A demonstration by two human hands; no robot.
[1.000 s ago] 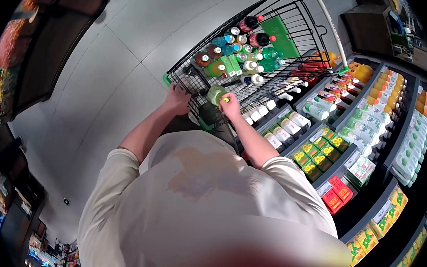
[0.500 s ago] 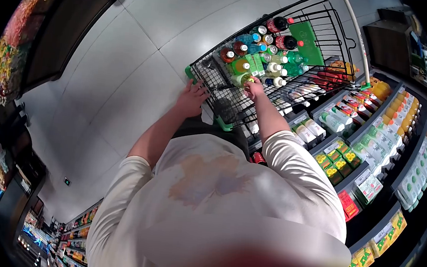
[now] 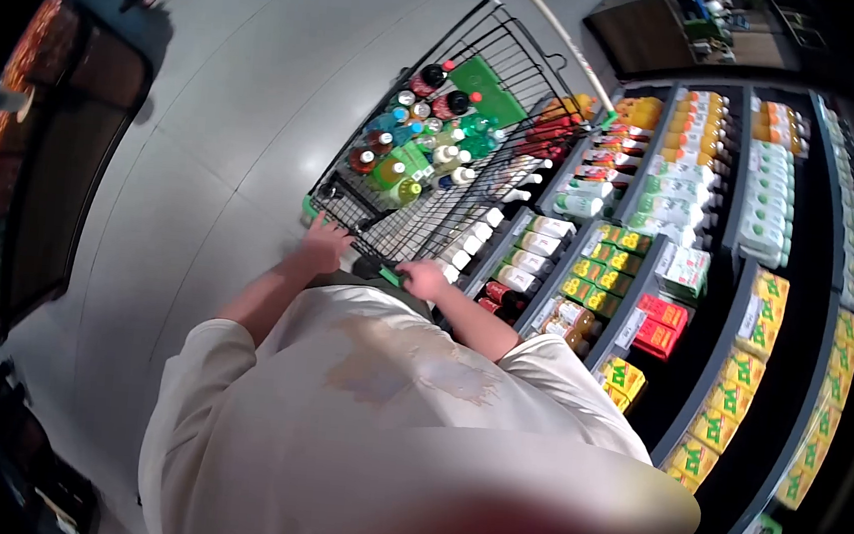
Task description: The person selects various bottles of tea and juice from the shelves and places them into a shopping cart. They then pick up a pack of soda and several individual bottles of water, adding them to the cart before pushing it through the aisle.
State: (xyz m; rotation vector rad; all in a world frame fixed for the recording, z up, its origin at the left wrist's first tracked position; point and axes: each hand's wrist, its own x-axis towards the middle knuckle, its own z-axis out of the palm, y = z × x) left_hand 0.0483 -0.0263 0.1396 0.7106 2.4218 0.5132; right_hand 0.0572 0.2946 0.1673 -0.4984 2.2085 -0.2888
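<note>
A black wire shopping cart (image 3: 430, 229) with green corner pieces stands in front of me. My left hand (image 3: 324, 247) is hooked over the near end rim by its left corner. At the near right corner, my right hand (image 3: 424, 279) is closed around the rim beside the green corner piece. Inside the cart, several drinks are grouped together: cola bottles (image 3: 428, 79), amber-brown bottles (image 3: 362, 161), cans (image 3: 419, 110), blue bottles (image 3: 382, 123), green bottles (image 3: 480, 127), and a yellow-green bottle (image 3: 405, 191) nearest me. A green carton pack (image 3: 415, 159) lies among them.
Drink shelves (image 3: 647, 274) rise close along my right, holding bottles and yellow cartons (image 3: 726, 416). A dark display stand (image 3: 74, 159) with colourful packets is at the left. Grey tile floor (image 3: 207, 129) runs between. A wooden counter (image 3: 646, 28) stands at the far right.
My right hand has let go of the yellow-green bottle in the cart and moved back to the near right corner. The cart and shelves have shifted left in view.
</note>
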